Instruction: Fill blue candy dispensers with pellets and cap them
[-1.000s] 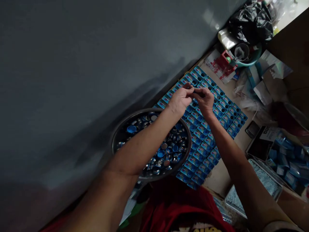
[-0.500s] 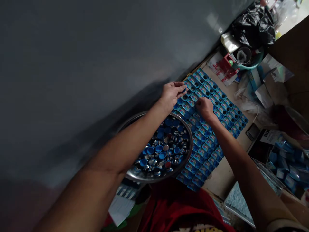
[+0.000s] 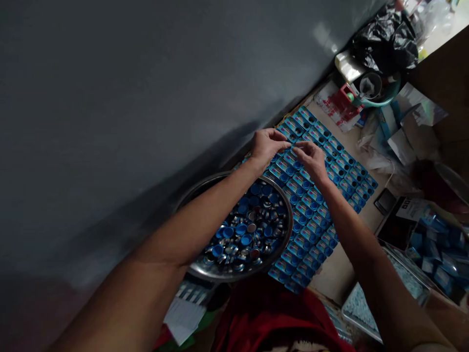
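Observation:
My left hand (image 3: pixel 269 147) and my right hand (image 3: pixel 311 157) meet almost fingertip to fingertip above the sheet of blue cards. Both have thumb and fingers pinched together; whatever lies between them is too small to make out. Beneath them, blue printed cards (image 3: pixel 314 229) lie in close rows. Many near cards bear a round blue piece, while several far ones show a dark round spot. Under my left forearm stands a wide metal basin (image 3: pixel 289 222), heaped with small round blue and silver tins or caps (image 3: pixel 246 239), partly hidden by the arm.
A grey wall (image 3: pixel 128 98) rises on the left. At the back are a teal bowl (image 3: pixel 388 100) and a black plastic bag (image 3: pixel 384 39). To the right lie a dark flat device (image 3: pixel 384 201), blue packets (image 3: pixel 437 244) and a tray (image 3: pixel 361 308).
My left hand, which held a small round blue piece, has shifted slightly right. My right hand has lifted from the cards to meet it, its curled fingers now extended into a pinch.

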`<move>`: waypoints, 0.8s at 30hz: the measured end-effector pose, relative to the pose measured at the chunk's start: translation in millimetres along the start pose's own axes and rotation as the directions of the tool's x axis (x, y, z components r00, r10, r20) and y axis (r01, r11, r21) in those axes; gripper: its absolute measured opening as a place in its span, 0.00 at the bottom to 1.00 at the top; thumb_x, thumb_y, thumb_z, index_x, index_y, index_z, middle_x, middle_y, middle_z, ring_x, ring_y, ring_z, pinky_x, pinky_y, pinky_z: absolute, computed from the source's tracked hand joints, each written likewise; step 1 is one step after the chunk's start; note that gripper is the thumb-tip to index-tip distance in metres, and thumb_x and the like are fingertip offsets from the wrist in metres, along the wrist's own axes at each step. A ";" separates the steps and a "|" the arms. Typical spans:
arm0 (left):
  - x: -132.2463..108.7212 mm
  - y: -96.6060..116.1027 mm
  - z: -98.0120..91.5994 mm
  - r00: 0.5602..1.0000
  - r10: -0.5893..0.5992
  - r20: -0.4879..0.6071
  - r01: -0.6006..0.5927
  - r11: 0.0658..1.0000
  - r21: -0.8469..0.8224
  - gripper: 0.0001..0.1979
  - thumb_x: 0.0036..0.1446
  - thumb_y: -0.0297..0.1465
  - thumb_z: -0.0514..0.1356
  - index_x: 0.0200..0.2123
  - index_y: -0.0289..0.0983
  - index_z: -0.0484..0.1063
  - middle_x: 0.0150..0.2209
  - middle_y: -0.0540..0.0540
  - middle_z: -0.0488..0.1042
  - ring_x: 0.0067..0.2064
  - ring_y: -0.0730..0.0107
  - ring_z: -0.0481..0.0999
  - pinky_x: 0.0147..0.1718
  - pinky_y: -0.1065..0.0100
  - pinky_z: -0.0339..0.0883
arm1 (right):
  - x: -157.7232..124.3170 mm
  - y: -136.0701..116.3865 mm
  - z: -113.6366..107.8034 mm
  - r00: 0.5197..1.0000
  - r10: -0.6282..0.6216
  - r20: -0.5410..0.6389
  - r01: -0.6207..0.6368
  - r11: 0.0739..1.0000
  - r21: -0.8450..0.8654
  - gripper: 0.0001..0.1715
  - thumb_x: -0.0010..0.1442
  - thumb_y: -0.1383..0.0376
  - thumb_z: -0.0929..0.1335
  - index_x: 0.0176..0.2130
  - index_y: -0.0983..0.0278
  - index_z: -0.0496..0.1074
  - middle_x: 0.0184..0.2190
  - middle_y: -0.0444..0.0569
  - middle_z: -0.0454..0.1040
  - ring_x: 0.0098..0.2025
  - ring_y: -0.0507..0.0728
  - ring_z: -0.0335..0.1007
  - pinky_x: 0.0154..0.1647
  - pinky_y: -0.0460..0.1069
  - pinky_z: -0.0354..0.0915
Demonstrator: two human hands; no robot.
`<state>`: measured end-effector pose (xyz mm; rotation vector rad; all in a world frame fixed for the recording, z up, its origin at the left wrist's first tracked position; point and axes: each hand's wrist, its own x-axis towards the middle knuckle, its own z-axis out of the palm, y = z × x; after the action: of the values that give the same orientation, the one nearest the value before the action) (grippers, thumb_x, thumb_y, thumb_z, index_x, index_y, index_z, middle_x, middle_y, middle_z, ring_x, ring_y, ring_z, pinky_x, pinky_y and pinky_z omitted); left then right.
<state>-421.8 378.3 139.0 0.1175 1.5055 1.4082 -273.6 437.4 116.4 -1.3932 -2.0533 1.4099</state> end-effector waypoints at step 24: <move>-195.9 -56.4 -181.1 0.811 0.582 -0.062 -0.284 0.484 0.828 0.08 0.69 0.35 0.62 0.49 0.45 0.80 0.47 0.46 0.84 0.50 0.59 0.82 0.57 0.58 0.74 | 137.9 -11.4 -4.1 0.996 0.039 0.075 0.033 0.633 -0.774 0.22 0.63 0.46 0.73 0.35 0.62 0.79 0.37 0.53 0.80 0.47 0.67 0.78 0.51 0.65 0.73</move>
<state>-426.1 107.5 171.1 0.9368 2.4636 1.0309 -344.9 553.2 91.0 -1.6150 -2.8973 0.5299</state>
